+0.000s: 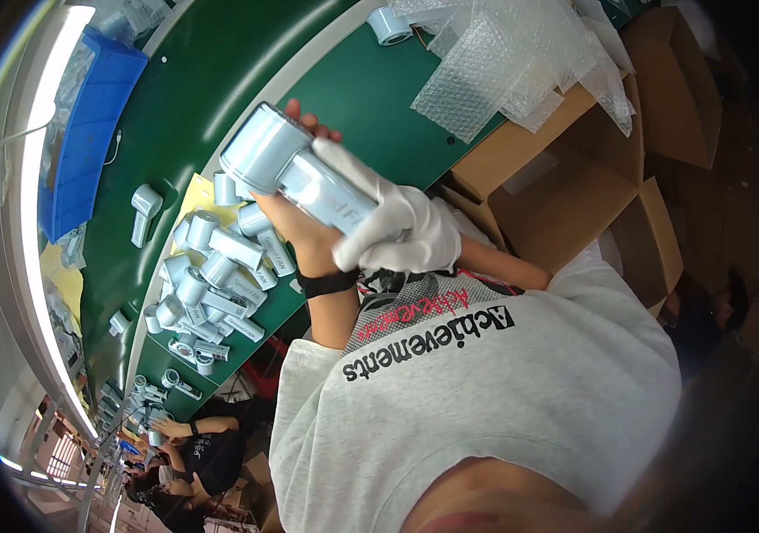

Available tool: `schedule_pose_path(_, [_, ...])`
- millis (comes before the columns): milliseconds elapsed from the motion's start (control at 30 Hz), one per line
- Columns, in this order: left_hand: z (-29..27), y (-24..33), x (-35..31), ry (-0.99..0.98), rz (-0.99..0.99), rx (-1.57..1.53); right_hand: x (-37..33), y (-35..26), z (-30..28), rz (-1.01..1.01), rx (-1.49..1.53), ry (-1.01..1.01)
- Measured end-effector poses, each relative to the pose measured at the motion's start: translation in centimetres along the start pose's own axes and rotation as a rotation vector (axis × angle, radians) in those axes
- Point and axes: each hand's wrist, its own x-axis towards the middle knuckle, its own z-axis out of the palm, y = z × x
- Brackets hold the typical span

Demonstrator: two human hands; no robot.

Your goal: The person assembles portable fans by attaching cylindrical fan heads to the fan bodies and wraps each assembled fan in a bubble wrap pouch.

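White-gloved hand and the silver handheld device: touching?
Touching. The head view shows the gloved hand wrapped around the handle of the silver device, fingers laid along it with no gap; the bare hand grips it too.

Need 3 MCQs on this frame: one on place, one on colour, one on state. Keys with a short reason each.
1. Where does the pile of pale blue cylindrical devices lie?
A. in a cardboard box
B. on the green table
C. in the blue bin

2. What colour is the glove on the person's right hand?
A. white
B. black
C. yellow

3. How is the device nearest the camera held?
A. it lies flat on the table
B. one hand alone holds it
C. both hands grip it, lifted off the table

Key:
1 B: the pile rests on the green table, outside any container.
2 A: the glove covering the right hand is white.
3 C: the bare left hand and the gloved right hand both close on the held device, which is raised above the table.
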Motion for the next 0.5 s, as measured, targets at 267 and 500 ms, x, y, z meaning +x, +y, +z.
schedule_pose_path(267, [-0.5, -0.5, 1.7, 0.013, 0.093, 0.674, 0.1, 1.4, 0.3, 0.555, -0.117, 0.118])
schedule_pose_path(500, [-1.1, -5.5, 2.8, -0.431, -0.265, -0.158, 1.5, 0.2, -1.8, 0.885, 1.456, -0.014])
